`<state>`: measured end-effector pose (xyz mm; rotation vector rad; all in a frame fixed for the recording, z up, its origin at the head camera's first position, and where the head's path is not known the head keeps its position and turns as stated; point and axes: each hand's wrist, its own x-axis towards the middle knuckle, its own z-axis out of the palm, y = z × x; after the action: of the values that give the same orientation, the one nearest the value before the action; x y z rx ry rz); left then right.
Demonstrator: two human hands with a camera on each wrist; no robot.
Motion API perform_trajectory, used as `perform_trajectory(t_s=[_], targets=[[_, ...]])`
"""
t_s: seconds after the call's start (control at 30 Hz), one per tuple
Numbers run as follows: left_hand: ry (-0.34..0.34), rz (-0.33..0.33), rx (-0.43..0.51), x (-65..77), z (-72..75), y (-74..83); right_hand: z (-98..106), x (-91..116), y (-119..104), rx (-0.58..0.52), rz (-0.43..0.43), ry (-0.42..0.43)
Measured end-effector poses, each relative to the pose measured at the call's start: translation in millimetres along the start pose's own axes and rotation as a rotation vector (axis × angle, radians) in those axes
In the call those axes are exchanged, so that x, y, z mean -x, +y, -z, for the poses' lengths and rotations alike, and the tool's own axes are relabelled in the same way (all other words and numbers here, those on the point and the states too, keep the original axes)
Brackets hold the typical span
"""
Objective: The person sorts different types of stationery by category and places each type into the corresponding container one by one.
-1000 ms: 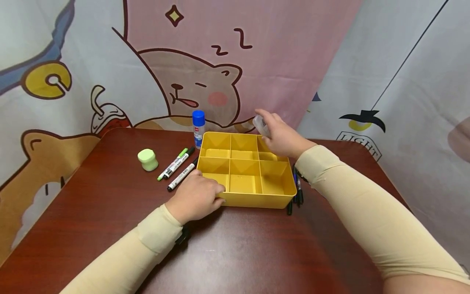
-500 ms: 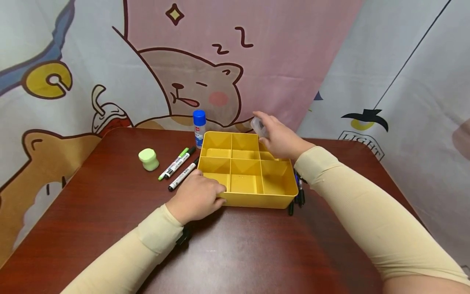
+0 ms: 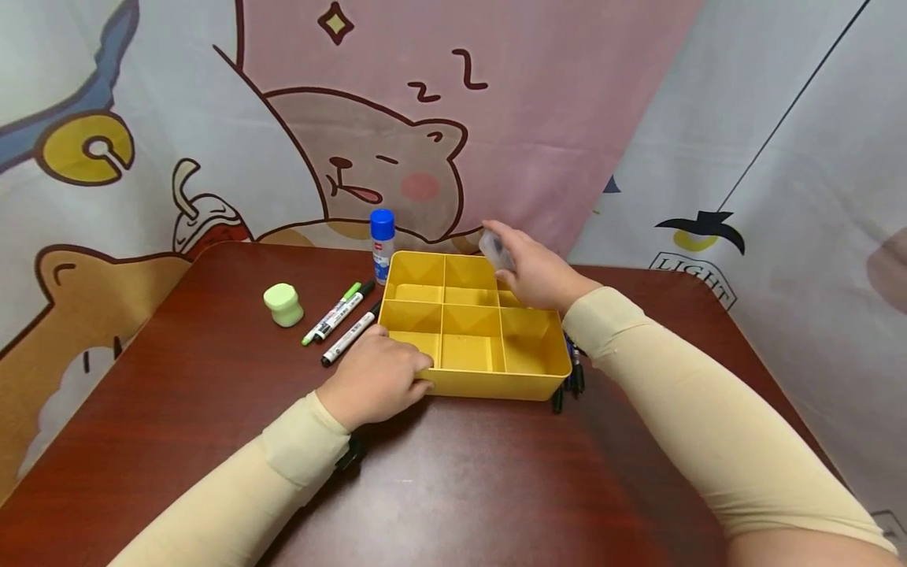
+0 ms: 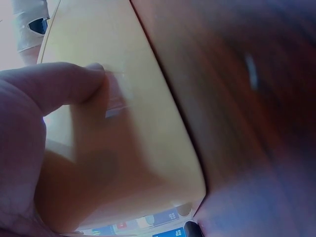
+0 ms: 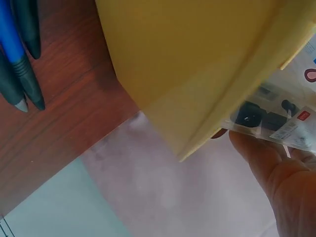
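A yellow box (image 3: 496, 384) divided into several compartments sits mid-table. My left hand (image 3: 375, 374) grips its front-left corner, the thumb (image 4: 74, 88) flat against the outer wall in the left wrist view. Over the back-right compartments, my right hand (image 3: 540, 269) holds a small clear plastic case (image 3: 494, 249). In the right wrist view this case (image 5: 266, 116) shows black pieces and a white label with a red mark inside, right by the box's rim. The right hand hides part of the back-right compartment.
A blue-capped bottle (image 3: 383, 228) stands at the box's back-left corner. Left of the box lie a green-tipped marker (image 3: 312, 335), black-capped markers (image 3: 347, 337) and a pale green block (image 3: 283, 305). Several dark and blue pens (image 3: 577, 378) lie along its right side. A printed curtain (image 3: 553, 94) hangs behind.
My right hand has lowered slightly and moved a little left with the clear case, closer over the box. The left hand keeps its grip on the corner.
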<state>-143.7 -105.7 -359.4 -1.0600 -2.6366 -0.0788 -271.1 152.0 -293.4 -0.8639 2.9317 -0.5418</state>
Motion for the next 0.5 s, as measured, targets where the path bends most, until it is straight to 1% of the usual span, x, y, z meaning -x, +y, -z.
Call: perform_trajectory(t_s=[0.3,0.5], targets=[[0.006,-0.007,0.012,0.7,-2.4,0.9,-7,6,5,-0.017,-0.010,-0.010],[0.018,-0.013,-0.012,0.5,-2.7,-1.1,-11,6,7,0.000,-0.019,-0.022]])
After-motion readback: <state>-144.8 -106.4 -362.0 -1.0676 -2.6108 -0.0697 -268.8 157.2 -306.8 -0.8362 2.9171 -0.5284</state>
